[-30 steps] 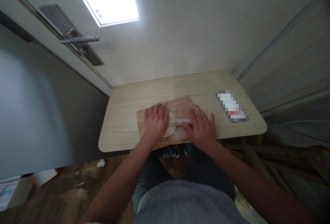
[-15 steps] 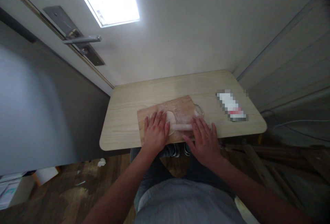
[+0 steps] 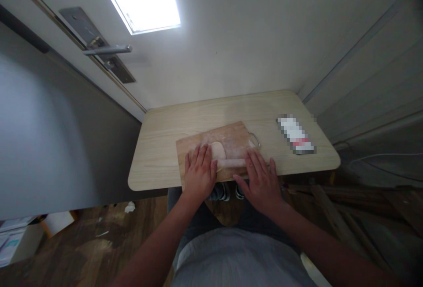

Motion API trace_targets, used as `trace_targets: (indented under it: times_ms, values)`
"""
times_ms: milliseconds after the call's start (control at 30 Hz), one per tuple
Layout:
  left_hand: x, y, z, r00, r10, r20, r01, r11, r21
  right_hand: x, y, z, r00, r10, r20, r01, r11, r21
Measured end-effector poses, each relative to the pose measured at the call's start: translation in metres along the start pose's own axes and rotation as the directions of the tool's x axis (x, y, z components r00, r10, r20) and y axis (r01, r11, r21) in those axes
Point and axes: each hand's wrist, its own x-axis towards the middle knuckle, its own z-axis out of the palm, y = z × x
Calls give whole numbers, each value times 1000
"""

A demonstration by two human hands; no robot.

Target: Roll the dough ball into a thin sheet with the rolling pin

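Observation:
A thin pale round of dough (image 3: 218, 149) lies on a floured wooden cutting board (image 3: 234, 132). Across its near part rests a whitish rolling pin (image 3: 231, 163), its ends covered by my hands. My left hand (image 3: 199, 170) is palm down over the left end of the pin and the dough's left side, fingers stretched forward. On the pin's right end my right hand (image 3: 261, 179) lies flat, with the fingers extended and the thumb spread to the left. Part of the dough is hidden beneath my left hand and the pin.
The board sits on a light wooden table (image 3: 158, 146) and has a metal ring handle (image 3: 256, 139) on its right. A pixelated, phone-shaped object (image 3: 295, 135) lies at the table's right. Behind stands a door with a lever handle (image 3: 109, 50). Wooden slats (image 3: 337, 212) are at lower right.
The rolling pin and both hands have come very slightly toward me, baring a little more of the dough's far part. Both hands keep the same pose, and the view shifts slightly.

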Motion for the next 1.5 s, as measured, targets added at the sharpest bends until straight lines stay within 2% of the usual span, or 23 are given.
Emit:
trace_targets:
  times_ms: [300, 767, 1500]
  values:
    - [28, -3, -4, 1000, 2, 3, -2, 1000, 28, 40, 3, 14, 999, 40, -35, -40, 999, -17]
    - [65, -7, 1, 998, -59, -16, 59, 998, 14, 89, 9, 15, 994, 100, 43, -98, 994, -45]
    - [104, -24, 9, 997, -62, 38, 64, 997, -50, 135, 17, 25, 992, 110, 57, -107, 992, -59]
